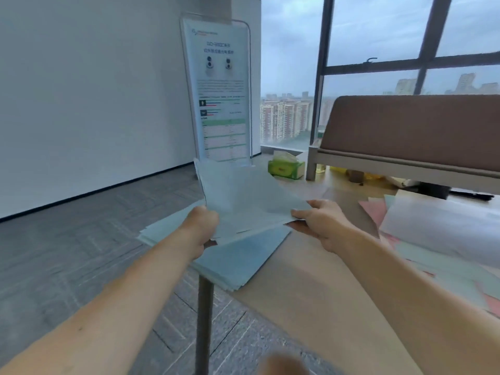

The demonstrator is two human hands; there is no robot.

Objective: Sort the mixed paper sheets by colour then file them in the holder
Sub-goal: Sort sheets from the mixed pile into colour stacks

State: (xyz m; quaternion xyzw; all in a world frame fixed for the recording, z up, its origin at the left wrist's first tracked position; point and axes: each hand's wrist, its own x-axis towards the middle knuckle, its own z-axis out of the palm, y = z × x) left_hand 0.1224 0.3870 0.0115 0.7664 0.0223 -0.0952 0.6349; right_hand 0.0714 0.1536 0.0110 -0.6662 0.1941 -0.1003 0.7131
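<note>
I am viewing a light wooden table [311,293] whose near corner is standing on a grey metal leg [204,320]. Grey carpet floor [81,253] is running to a white wall [94,90]. A tall poster stand [219,90] is standing beyond the table, beside a large window [286,63] that is showing city blocks. A brown padded bench [411,125] is sitting at the far right.

A green tissue pack [286,169] is resting on the far part of the table, with a tissue sticking out of its top.

My left hand [200,231] and right hand [322,223] are both gripping a sheaf of pale blue-green sheets [249,201], one hand at each near corner, fingers curled round the edges. The sheaf is hanging above the table corner, tilted up and away from me.

A blue stack [243,258] is lying on the corner directly below the sheaf. A pale green stack [162,228] is lying just beside it on the left, partly hidden by my left arm. Mixed sheets [446,239] in pink, green and white are lying spread over the right of the table.
</note>
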